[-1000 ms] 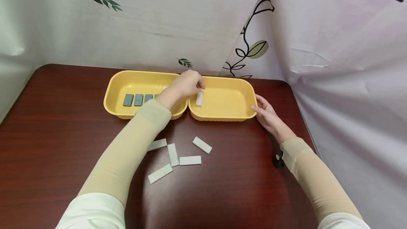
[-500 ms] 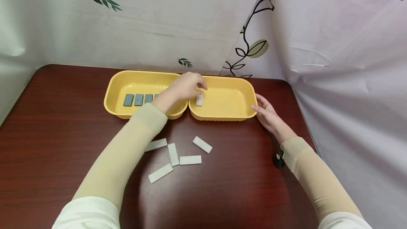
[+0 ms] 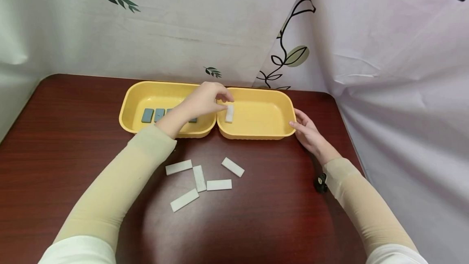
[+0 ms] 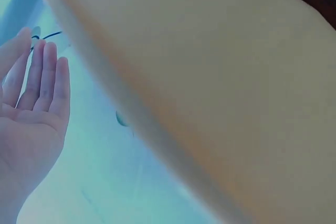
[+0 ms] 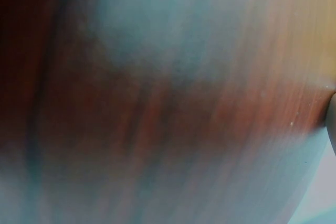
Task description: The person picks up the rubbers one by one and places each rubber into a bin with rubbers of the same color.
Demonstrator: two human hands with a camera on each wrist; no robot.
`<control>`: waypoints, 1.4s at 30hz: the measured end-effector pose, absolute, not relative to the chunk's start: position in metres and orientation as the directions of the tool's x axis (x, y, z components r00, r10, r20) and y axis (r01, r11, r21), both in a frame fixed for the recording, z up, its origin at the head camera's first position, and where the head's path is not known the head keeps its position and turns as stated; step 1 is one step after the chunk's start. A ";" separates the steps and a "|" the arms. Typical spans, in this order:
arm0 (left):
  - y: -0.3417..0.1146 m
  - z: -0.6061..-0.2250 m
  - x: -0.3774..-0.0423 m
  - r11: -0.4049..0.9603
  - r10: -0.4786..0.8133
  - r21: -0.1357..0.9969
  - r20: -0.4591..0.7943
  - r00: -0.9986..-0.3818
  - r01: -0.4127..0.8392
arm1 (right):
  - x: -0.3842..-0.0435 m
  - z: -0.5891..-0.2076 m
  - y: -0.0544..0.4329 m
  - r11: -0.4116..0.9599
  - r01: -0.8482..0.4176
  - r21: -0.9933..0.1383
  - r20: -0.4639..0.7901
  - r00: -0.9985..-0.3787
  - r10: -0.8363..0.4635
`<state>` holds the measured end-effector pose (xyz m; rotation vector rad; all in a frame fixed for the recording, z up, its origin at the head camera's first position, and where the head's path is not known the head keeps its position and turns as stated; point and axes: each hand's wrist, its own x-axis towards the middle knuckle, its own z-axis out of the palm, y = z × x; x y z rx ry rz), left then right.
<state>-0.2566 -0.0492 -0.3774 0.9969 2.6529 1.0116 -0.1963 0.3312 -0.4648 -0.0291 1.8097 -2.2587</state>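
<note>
My left hand is above the inner ends of two yellow trays, its thumb and fingers apart and holding nothing. Just below its fingertips, a white rectangular tile lies at the left end of the right tray. In the left wrist view, the left hand shows its palm with fingers extended. My right hand grips the outer end of the right tray, thumb over the rim, fingers outside. The right wrist view is mostly blurred table, with a sliver of finger at its edge.
Several grey-blue tiles stand in a row in the left tray, some hidden by the left arm. On the dark red table lie several loose white tiles. A pale curtain backs the table.
My left hand has let go of the white tile and drawn back to the left, its thumb and fingers spreading. The tile stays put; the right hand has not moved.
</note>
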 end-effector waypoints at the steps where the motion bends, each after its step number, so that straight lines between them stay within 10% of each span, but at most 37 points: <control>1: -0.051 -0.376 -0.255 0.553 0.626 0.637 0.106 -0.772 0.537 | -0.196 -0.465 0.331 -0.197 0.179 -0.964 -0.139 -0.970 -0.201; 42: -0.153 -0.409 -0.137 0.512 0.645 0.626 0.172 -0.744 0.588 | -0.198 -0.466 0.332 -0.178 0.181 -0.967 -0.144 -0.968 -0.204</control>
